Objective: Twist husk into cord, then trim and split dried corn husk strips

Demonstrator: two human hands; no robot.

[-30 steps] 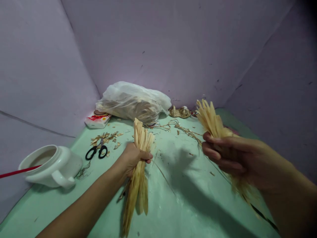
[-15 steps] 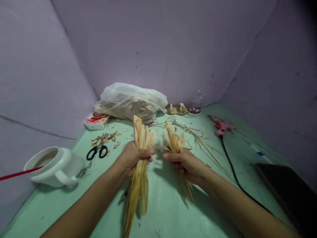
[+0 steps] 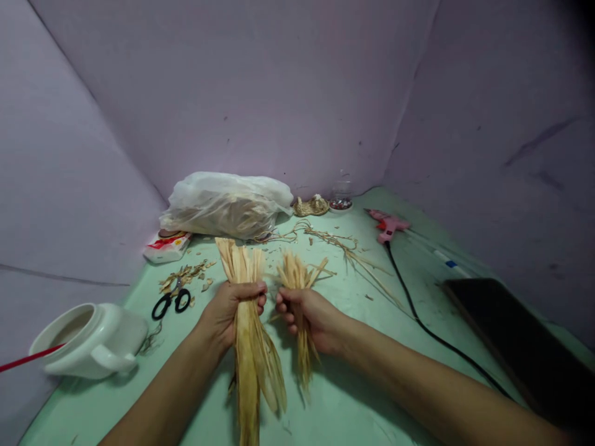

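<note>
My left hand is closed around a bundle of wide dried corn husks, the cut ends fanning up above the thumb and the long tails hanging below. Close beside it, my right hand grips a shorter bunch of narrow husk strips, whose thin ends spread above and below the fist. A small gap separates the two hands over the green table. Black-handled scissors lie left of my left hand, against a scatter of husk scraps.
At the back sit a plastic bag of husks, a small woven piece and a bowl of beads. Left are a white pot and a tissue pack. Right are a pink glue gun, its cord and a dark flat slab.
The view has turned right and tilted up slightly. My right hand has drawn closer to my left, and its bunch stands more upright. Both bundles are still held.
</note>
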